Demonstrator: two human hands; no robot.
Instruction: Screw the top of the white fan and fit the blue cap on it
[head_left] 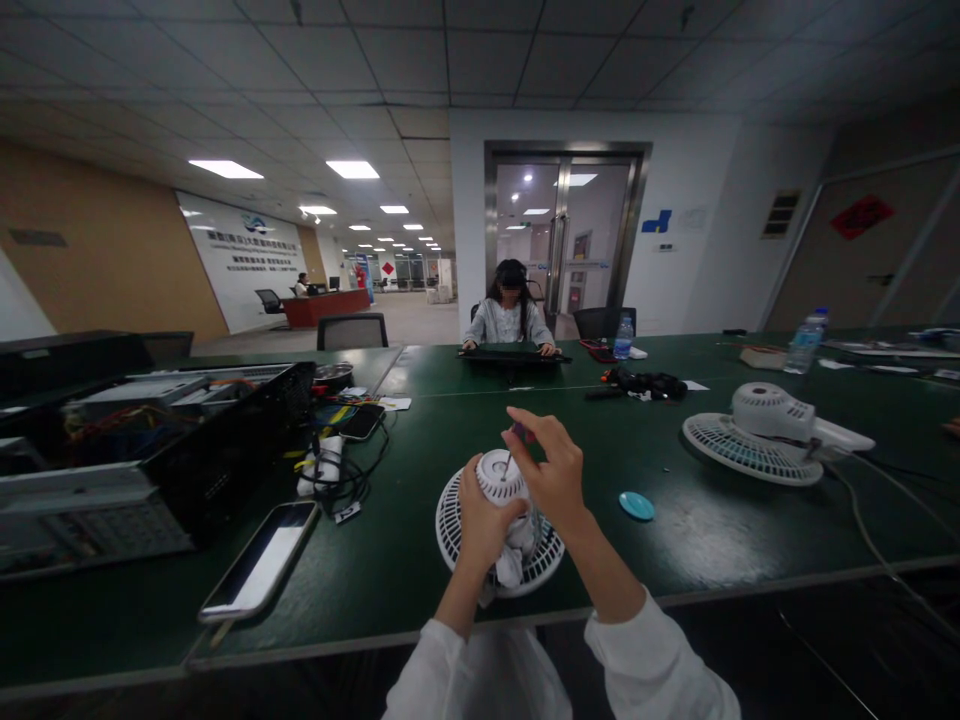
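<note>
A white fan (450, 520) lies grille-down near the front edge of the green table, its motor housing on top. My left hand (482, 515) is wrapped round the left and near side of the housing. Above it, my right hand (551, 460) pinches the handle of a small screwdriver (508, 465). The shaft points down, and its tip meets the top of the housing. Something white and crumpled, like cloth or plastic, sits by the housing's near side.
A phone (262, 560), cables (352, 480) and an open computer case (165, 450) are on the left. To the right lie a blue disc (637, 506) and a second white fan (750, 450). A person (508, 315) sits across the table (420, 430) behind a black object.
</note>
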